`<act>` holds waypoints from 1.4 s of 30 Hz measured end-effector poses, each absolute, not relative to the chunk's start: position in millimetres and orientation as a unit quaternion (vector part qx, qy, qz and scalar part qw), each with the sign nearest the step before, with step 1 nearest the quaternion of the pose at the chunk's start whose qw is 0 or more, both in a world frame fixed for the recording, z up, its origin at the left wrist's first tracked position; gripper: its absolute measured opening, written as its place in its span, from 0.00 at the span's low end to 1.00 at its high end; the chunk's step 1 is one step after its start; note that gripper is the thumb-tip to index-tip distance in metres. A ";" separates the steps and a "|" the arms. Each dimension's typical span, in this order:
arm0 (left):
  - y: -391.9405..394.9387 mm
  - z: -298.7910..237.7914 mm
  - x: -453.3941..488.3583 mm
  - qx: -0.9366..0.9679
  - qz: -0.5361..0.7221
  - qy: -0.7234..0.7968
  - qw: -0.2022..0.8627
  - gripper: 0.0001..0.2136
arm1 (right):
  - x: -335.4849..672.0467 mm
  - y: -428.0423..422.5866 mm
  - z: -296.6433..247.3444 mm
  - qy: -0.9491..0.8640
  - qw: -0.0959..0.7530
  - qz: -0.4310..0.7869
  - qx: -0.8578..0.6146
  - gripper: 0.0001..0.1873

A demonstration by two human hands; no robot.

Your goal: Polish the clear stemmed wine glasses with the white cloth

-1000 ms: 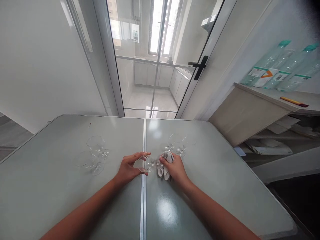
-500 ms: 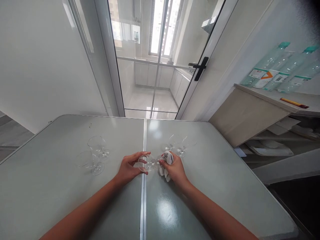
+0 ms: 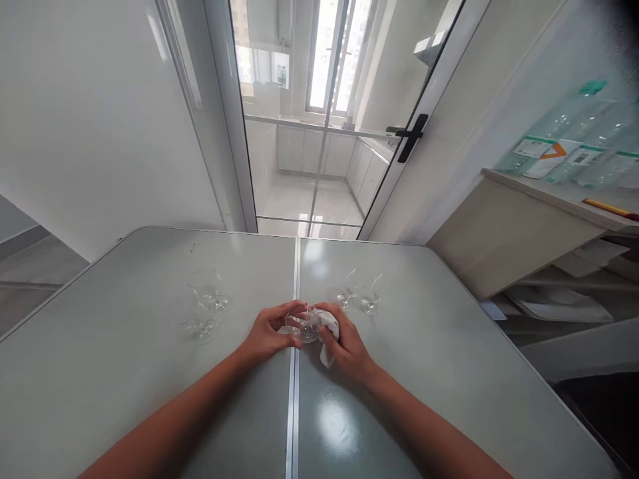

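Over the table's centre seam, my left hand (image 3: 270, 334) grips a clear stemmed glass (image 3: 308, 331) by its bowl, thumb and fingers on either side of the rim. My right hand (image 3: 352, 346) is closed on a white cloth (image 3: 328, 326), pressed against the glass's right side; the foot and stem are mostly hidden there. Two more stemmed glasses, one nearer (image 3: 204, 329) and one farther (image 3: 218, 303), stand left of my left hand. Just beyond my right hand are another two, a left one (image 3: 345, 301) and a right one (image 3: 370, 304).
The glossy grey-green table (image 3: 239, 426) has a metal strip down its middle. Behind it is a glass door (image 3: 314, 159) with a black handle (image 3: 412, 136). At right, a shelf unit (image 3: 539, 226) holds several plastic bottles (image 3: 559, 146) and a yellow-and-red stick-like item (image 3: 609, 207).
My right hand and the cloth have moved from the glass's stem end up against its bowl, closer to my left hand. The camera view has shifted slightly, so the surroundings sit differently.
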State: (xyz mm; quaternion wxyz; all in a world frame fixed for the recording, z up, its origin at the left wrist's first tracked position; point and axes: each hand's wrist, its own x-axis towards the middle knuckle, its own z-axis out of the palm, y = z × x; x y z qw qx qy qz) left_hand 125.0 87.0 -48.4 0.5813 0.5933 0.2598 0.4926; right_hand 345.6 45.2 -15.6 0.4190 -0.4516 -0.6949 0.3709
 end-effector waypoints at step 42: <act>92.9 -54.3 121.5 0.534 0.501 0.200 0.651 0.36 | 350.2 52.1 -39.1 -0.410 0.329 0.795 -0.305 0.23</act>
